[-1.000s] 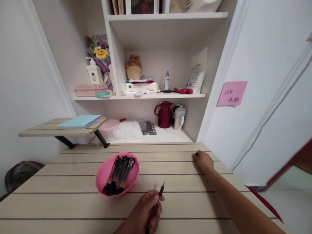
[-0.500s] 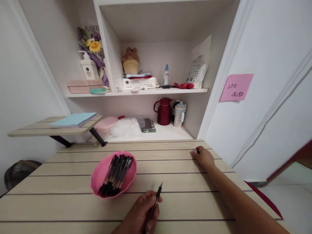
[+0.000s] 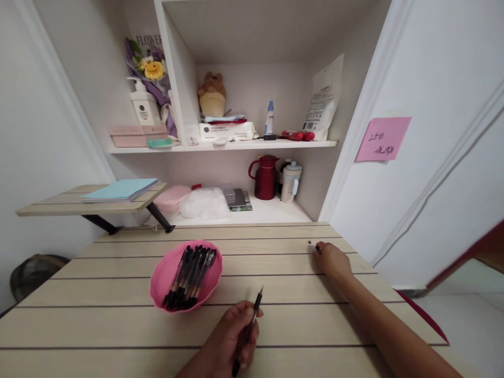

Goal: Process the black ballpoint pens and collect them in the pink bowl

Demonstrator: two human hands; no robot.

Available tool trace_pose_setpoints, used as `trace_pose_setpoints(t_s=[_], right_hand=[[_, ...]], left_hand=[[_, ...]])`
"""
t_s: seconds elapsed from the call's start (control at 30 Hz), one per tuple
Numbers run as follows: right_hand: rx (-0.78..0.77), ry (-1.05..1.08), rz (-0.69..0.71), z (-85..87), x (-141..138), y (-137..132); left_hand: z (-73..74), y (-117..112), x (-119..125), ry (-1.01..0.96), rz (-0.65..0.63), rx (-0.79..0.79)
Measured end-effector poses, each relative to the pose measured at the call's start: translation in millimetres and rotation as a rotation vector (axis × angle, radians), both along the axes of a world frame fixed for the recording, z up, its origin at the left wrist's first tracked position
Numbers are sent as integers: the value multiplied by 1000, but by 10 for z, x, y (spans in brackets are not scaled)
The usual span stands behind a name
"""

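Note:
My left hand (image 3: 237,333) is closed around a black gel pen (image 3: 258,301) near the front of the table. The pen has no cap on its tip, which points up and away from me. Farther off, at the back right of the table, my right hand (image 3: 334,261) has its fingers pinched low over the tabletop. A small black pen cap (image 3: 318,249) shows at those fingertips, partly hidden by them. Just left of it a tiny dark spot (image 3: 309,242) is too small to make out. Several black pens (image 3: 191,278) lie bunched in a pink bowl (image 3: 159,278) left of my left hand.
A raised wooden stand (image 3: 47,205) carries blue paper (image 3: 121,189) at the back left. Behind the table, white shelves (image 3: 271,214) hold a red thermos jug (image 3: 265,178), a pale cup (image 3: 290,184) and a plastic bag (image 3: 205,203). A pink note (image 3: 382,139) is on the right wall.
My right hand has shifted slightly down and to the right, drawing back from the dark spot on the table. The left hand keeps its hold on the pen. The view has tilted a little.

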State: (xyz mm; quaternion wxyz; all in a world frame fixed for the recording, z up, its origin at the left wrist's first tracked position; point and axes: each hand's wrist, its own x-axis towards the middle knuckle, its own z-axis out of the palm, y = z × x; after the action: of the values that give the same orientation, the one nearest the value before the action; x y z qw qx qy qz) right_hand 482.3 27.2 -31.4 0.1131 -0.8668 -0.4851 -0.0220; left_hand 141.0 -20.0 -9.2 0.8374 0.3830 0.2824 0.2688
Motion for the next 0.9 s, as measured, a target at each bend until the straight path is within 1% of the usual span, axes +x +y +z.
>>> trace_pose_setpoints(t_s=[0.1,0.2,0.27,0.33,0.4,0.43,0.47,0.5,0.53,0.57,0.6,0.63,0.67,0.73,0.77,0.83,0.87,0.9], right_hand=[[2,12,7,5,-63,-6],[40,51,37,29,-51,-52],[110,117,49,75,-30,-109],[215,217,37,136,-57,-194],[298,319,35,185,-191,-318],[308,386,61,195,-307,-395],[292,451,115,195,-451,-478],[245,666,227,184,-614,-564],[166,883,371,167,-781,-647],[119,1033,469,147,-938,-723],[133,1112,517,130,-1069,-786],[170,1149,516,120,-1164,-834],[215,1153,492,117,-1214,-864],[290,1085,422,137,-1170,-879],[312,1022,394,156,-1083,-868],[333,844,335,200,-817,-820],[336,738,288,219,-660,-789],[333,622,202,233,-499,-755]], left_hand=[[-32,-3,11,-2,27,-27],[-20,-18,50,-28,124,-87],[18,-15,100,-44,200,-144],[70,15,177,-51,224,-166],[126,77,288,-63,213,-139],[153,116,359,-70,214,-122],[180,159,439,-77,222,-111],[206,202,526,-80,232,-107],[230,243,617,-83,241,-106],[253,280,711,-85,247,-102],[274,311,801,-88,248,-95],[292,335,885,-92,245,-86],[307,352,958,-97,240,-75],[323,367,1059,-102,230,-54],[324,367,1082,-100,223,-47],[310,351,1074,-76,206,-34],[297,338,1043,-54,193,-26],[279,321,1000,-26,177,-15]])
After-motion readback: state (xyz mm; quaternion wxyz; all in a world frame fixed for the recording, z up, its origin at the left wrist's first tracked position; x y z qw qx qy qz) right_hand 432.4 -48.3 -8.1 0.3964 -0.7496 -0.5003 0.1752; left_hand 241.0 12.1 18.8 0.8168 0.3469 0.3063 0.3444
